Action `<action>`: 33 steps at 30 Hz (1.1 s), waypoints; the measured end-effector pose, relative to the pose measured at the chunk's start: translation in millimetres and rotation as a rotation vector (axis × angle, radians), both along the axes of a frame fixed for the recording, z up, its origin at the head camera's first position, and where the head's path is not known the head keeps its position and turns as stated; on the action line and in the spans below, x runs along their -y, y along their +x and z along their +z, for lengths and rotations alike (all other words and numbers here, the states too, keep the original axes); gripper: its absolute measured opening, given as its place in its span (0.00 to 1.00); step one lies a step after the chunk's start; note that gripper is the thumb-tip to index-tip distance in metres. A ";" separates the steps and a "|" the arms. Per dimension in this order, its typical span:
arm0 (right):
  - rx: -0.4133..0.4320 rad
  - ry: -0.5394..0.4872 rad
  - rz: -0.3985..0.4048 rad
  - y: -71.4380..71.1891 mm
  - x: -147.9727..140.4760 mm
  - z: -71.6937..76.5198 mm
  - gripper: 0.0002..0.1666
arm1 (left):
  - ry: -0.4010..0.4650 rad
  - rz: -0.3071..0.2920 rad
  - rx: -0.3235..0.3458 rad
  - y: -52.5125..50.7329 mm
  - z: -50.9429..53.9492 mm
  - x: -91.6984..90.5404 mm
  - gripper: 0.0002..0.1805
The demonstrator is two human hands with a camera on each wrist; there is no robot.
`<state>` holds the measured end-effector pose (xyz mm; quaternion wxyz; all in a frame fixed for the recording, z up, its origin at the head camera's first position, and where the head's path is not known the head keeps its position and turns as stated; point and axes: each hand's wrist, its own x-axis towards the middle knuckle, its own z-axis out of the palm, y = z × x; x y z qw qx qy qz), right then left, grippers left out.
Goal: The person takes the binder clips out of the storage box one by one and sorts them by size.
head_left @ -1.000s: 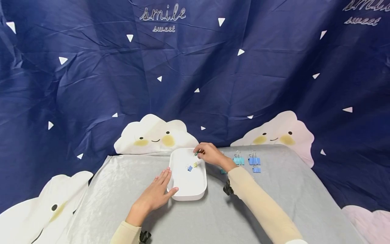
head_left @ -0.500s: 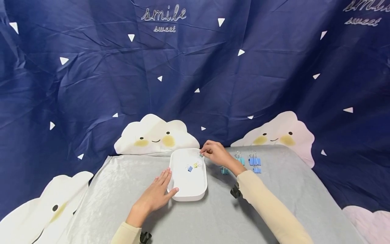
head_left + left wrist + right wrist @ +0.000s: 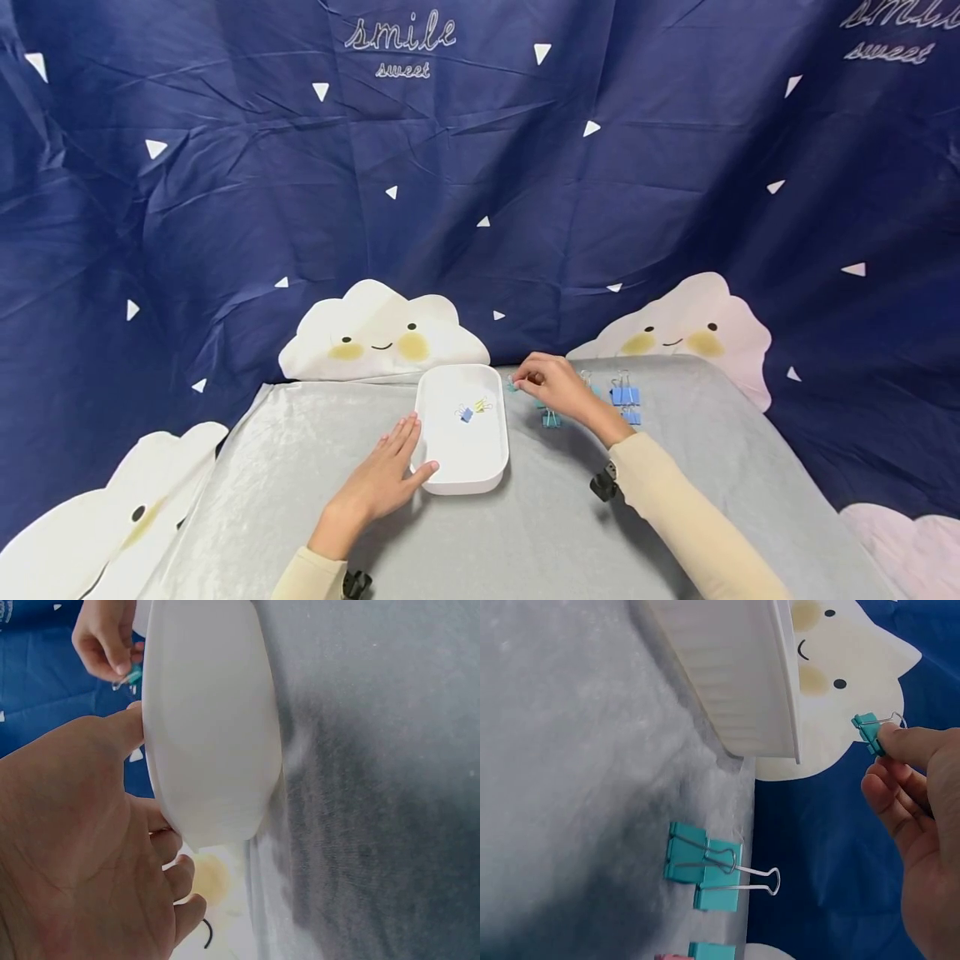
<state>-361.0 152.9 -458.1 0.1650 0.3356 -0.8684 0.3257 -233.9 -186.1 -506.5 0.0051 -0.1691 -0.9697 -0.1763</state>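
Observation:
My right hand (image 3: 555,386) pinches a small teal binder clip (image 3: 868,735) between thumb and fingers, just past the far right corner of the white tray (image 3: 459,454). In the right wrist view the clip hangs above the table, apart from the tray wall. Inside the tray lie a small blue binder clip (image 3: 467,414) and a yellow one (image 3: 482,406). My left hand (image 3: 381,475) rests along the tray's left rim with its fingers extended; the left wrist view shows fingers touching the tray's edge.
Right of the tray, a teal binder clip (image 3: 551,420) lies overlapping another (image 3: 724,889) on the grey cloth (image 3: 540,533). Beyond my right hand are a large blue binder clip (image 3: 625,396) and a smaller blue one (image 3: 632,416). A dark blue curtain (image 3: 480,167) hangs behind the table.
My right hand has moved right with the teal binder clip, from above the tray's far end to outside its right rim. My left hand stays put.

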 end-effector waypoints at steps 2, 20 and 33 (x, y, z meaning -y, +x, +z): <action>0.005 -0.005 -0.012 3.2 -5.4 -0.9 0.02 | 0.004 -0.001 -0.005 0.0 0.1 -0.2 0.47; 0.085 -0.003 -0.078 29.5 -48.9 -29.1 0.02 | 0.010 0.000 0.000 1.0 1.8 0.4 0.48; 0.070 0.040 -0.124 39.1 -58.2 -54.1 0.02 | 0.015 -0.002 0.005 0.0 2.9 -1.7 0.47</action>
